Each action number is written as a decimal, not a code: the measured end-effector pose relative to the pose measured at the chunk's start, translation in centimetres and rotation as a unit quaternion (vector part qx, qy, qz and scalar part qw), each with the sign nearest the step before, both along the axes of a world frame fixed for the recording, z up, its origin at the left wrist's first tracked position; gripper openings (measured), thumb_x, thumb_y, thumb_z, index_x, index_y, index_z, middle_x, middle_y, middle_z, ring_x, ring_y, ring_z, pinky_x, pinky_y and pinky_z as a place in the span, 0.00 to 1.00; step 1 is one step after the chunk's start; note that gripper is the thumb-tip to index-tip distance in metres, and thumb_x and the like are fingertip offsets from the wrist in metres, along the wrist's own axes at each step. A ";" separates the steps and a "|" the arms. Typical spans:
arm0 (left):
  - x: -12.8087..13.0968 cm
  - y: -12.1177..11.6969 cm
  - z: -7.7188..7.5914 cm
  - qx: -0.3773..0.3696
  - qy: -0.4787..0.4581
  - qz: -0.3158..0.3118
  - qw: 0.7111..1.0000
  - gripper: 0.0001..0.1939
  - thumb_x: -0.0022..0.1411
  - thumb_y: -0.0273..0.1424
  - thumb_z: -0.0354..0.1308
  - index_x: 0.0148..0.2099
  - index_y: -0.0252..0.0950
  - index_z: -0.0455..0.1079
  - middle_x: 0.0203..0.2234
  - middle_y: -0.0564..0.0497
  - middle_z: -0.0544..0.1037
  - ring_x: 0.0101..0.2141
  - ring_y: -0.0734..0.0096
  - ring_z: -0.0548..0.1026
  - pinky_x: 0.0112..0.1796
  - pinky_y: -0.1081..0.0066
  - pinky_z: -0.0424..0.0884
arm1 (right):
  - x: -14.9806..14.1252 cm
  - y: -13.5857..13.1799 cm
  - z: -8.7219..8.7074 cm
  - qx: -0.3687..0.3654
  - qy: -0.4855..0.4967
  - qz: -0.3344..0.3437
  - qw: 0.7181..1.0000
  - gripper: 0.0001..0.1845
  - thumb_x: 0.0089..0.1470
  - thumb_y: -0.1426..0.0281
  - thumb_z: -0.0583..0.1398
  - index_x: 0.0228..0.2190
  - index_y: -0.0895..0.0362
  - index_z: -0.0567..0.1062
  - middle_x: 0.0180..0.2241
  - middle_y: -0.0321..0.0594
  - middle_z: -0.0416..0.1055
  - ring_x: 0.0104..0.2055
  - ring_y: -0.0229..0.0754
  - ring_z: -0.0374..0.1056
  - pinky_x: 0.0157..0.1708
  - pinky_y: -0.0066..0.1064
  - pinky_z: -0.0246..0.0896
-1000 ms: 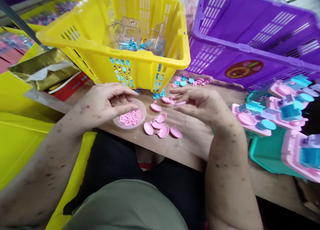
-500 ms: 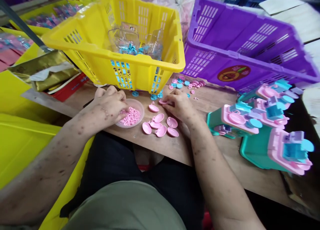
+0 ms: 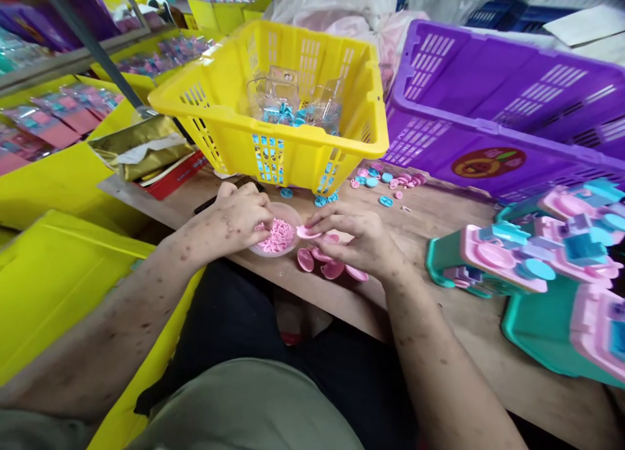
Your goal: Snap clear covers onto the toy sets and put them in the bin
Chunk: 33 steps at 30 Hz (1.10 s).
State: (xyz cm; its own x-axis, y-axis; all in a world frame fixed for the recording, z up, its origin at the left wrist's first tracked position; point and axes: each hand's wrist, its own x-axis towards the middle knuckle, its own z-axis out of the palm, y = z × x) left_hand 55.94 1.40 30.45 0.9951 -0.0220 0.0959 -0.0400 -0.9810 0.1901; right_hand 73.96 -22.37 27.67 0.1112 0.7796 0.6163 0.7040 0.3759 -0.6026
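My left hand (image 3: 239,217) reaches over the left rim of a round, clear plastic bowl (image 3: 289,213), its fingers bent together in a pinch. Small pink plastic pieces (image 3: 278,236) fill the bottom of the bowl; whatever those fingertips hold is too small to make out. To the right, my right hand (image 3: 359,238) pinches a pink oval toy pan (image 3: 306,232) by one end, just above the table and close to the bowl. Several more pink pans lie below that hand, including one pan (image 3: 305,260) near the table's edge, and some are partly covered.
A yellow basket (image 3: 263,132) with clear packs and blue parts stands behind my hands. Beside it is a purple basket (image 3: 493,137). Teal-and-pink toy sets (image 3: 488,258) crowd the right side. Blue and pink parts (image 3: 372,182) are scattered before the baskets.
My hands came down from above the table. My left hand went to the bowl; my right hand picked up a pan and brought it left, beside the bowl. The view shifted too.
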 end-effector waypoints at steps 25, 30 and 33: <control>-1.0 -0.7 1.8 -0.163 -0.047 0.030 0.985 0.10 0.72 0.35 0.65 0.46 0.39 0.87 0.43 0.47 0.88 0.44 0.60 0.85 0.48 0.65 0.78 | -0.5 0.3 -0.2 0.000 0.002 0.013 1.000 0.05 0.69 0.66 0.73 0.40 0.53 0.85 0.42 0.42 0.85 0.46 0.44 0.83 0.49 0.34 0.80; -1.1 -0.5 1.7 -0.155 -0.021 0.038 0.987 0.09 0.70 0.36 0.65 0.41 0.38 0.83 0.35 0.50 0.86 0.36 0.64 0.84 0.40 0.68 0.75 | -0.4 0.4 -0.4 0.007 0.006 0.018 1.000 0.05 0.69 0.66 0.73 0.40 0.54 0.85 0.41 0.41 0.86 0.46 0.44 0.84 0.49 0.34 0.80; -1.1 -0.6 1.6 -0.167 -0.026 0.036 0.985 0.11 0.72 0.36 0.62 0.46 0.38 0.84 0.40 0.49 0.89 0.39 0.62 0.86 0.42 0.68 0.77 | -0.4 0.3 -0.5 -0.001 0.006 0.018 1.000 0.05 0.70 0.65 0.72 0.42 0.53 0.85 0.42 0.41 0.86 0.47 0.44 0.84 0.48 0.34 0.80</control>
